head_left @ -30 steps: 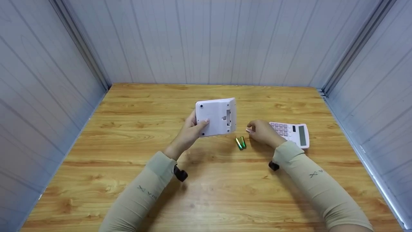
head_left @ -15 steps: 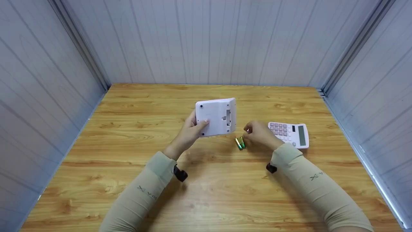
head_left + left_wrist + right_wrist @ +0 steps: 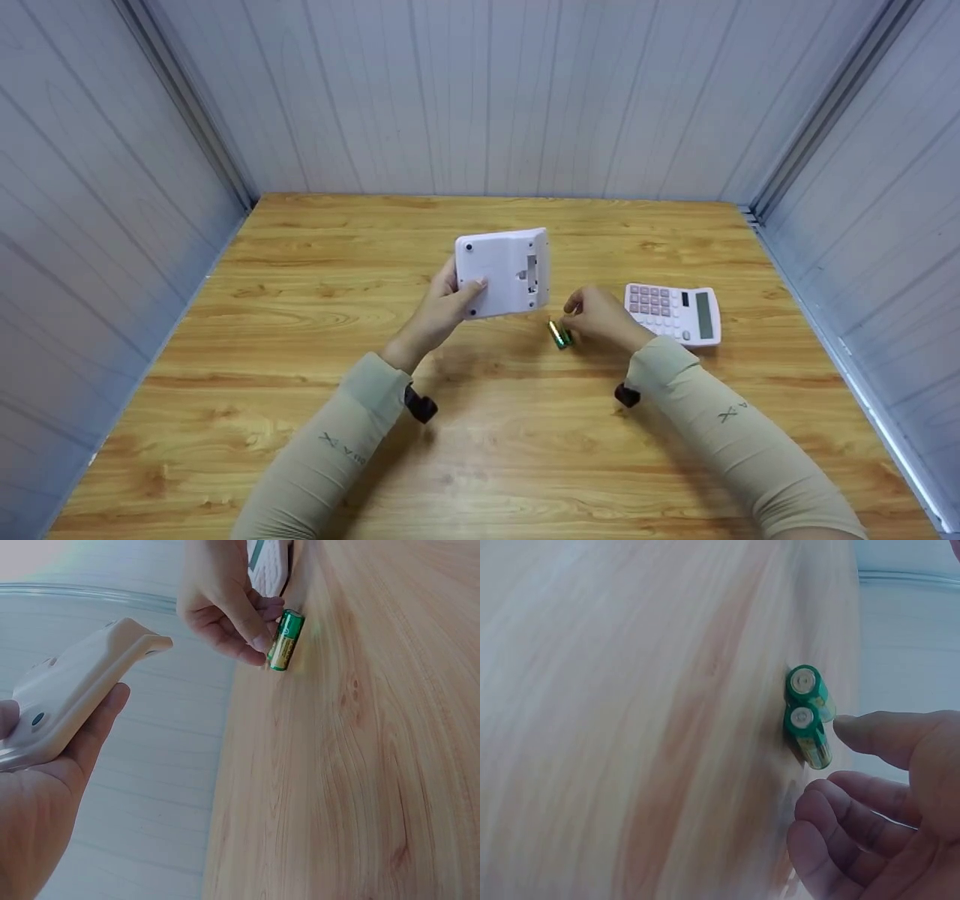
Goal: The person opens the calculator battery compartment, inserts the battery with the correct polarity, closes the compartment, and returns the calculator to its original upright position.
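My left hand (image 3: 442,304) grips a white calculator (image 3: 495,274) above the table, thumb on its back. The back faces up, with an uncovered battery compartment (image 3: 532,271) near its right edge. Two green-and-gold batteries (image 3: 557,334) lie side by side on the wood. Over them is my right hand (image 3: 601,316), fingers bent. In the right wrist view its thumb (image 3: 877,733) is close beside the batteries (image 3: 814,746), while the bent fingers (image 3: 840,829) stay a little apart from them. Whether the thumb touches a battery, I cannot tell.
A second calculator (image 3: 703,319), white with pink keys, lies face up to the right of my right hand, partly covered by it. Pale panel walls (image 3: 487,97) enclose the wooden table (image 3: 487,450) at the back and sides.
My right hand has moved slightly left and down to the batteries. A small pale thing seen earlier at its fingertips no longer shows. My left hand and its calculator have stayed almost still.
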`<action>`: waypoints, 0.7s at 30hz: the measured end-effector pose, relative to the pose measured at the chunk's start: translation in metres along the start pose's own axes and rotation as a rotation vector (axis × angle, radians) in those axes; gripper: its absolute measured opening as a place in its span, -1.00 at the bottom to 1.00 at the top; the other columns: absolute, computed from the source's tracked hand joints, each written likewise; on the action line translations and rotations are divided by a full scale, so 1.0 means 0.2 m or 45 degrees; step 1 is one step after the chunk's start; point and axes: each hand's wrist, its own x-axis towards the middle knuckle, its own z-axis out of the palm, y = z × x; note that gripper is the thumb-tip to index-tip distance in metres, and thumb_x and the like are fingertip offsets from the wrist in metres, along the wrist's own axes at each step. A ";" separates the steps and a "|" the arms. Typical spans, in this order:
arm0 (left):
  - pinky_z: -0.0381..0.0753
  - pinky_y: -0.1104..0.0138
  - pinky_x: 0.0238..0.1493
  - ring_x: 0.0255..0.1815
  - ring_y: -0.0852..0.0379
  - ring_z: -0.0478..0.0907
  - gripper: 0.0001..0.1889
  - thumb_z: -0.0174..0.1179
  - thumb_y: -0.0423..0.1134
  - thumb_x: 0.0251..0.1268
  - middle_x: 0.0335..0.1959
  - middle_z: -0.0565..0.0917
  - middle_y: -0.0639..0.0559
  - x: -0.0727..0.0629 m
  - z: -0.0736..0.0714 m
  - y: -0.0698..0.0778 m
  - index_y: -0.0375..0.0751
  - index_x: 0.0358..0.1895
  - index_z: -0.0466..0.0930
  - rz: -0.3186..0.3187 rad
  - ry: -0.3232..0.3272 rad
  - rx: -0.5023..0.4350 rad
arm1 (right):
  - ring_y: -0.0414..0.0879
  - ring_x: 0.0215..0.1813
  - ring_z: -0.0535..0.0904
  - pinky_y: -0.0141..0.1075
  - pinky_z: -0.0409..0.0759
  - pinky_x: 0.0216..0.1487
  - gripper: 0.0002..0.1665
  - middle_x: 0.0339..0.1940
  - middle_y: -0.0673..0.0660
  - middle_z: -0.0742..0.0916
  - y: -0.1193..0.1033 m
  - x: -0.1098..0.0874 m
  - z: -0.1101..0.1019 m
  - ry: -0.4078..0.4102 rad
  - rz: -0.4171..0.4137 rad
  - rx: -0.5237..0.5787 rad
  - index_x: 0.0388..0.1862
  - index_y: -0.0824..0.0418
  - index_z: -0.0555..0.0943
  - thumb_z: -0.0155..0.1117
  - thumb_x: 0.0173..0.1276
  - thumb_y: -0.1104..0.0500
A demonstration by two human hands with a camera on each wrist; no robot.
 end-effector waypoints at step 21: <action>0.72 -0.19 0.30 0.42 -0.31 0.60 -0.42 -0.01 -0.43 0.70 0.46 0.52 -0.43 0.00 0.00 -0.01 -0.24 0.67 0.14 0.005 0.017 -0.021 | -0.13 -0.35 0.57 -0.36 0.50 -0.34 -0.73 -0.38 0.10 0.78 -0.03 0.00 0.02 -0.015 0.068 -0.041 -0.26 0.33 0.77 0.60 0.33 0.11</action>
